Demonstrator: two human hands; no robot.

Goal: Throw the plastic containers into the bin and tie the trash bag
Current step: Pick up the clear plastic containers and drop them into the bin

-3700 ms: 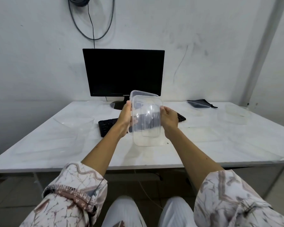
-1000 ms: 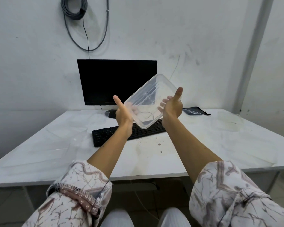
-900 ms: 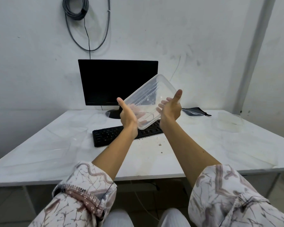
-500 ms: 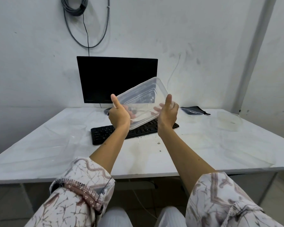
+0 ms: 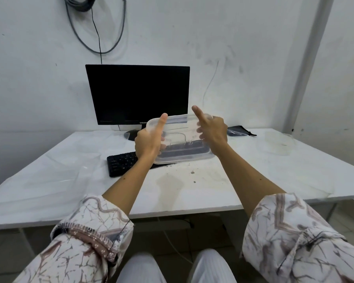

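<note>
Now both hands hold one clear plastic container (image 5: 180, 139) in the air above the keyboard (image 5: 123, 164) on the table (image 5: 253, 180). Left hand (image 5: 148, 141) grips its left end with curled fingers, right hand (image 5: 213, 133) grips the right end, thumb up.

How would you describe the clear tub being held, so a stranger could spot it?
In front of the black monitor, above the keyboard, both hands grip a clear rectangular container. Unlike the other clear container lying on the table's far right, it is in the air.
</note>
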